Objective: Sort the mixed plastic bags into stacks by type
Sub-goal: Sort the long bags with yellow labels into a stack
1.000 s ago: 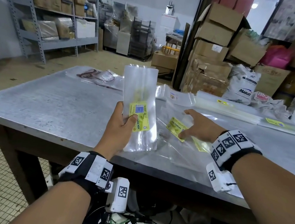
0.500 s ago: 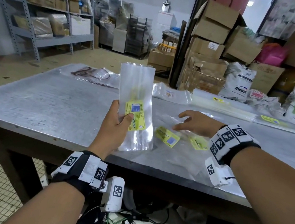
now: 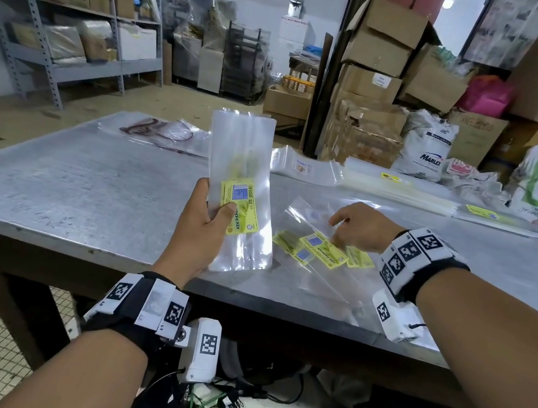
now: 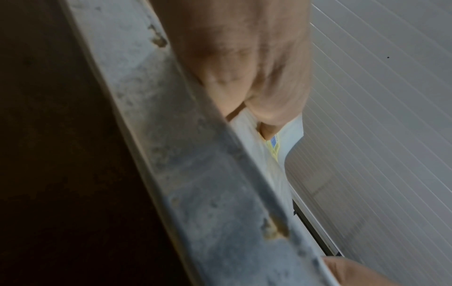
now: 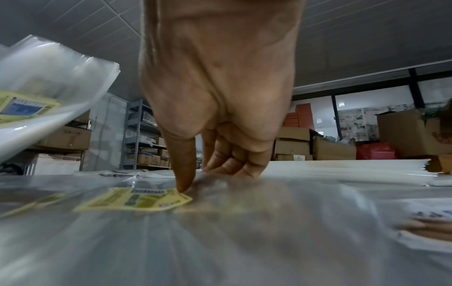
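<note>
Three yellow-labelled bags point(image 3: 323, 251) on table point(image 3: 90, 185)

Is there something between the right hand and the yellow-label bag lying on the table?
Nothing visible. The right hand already touches the loose bag on the table, thumb tip at its yellow label. The left hand holds its bundle off to one side.
</note>
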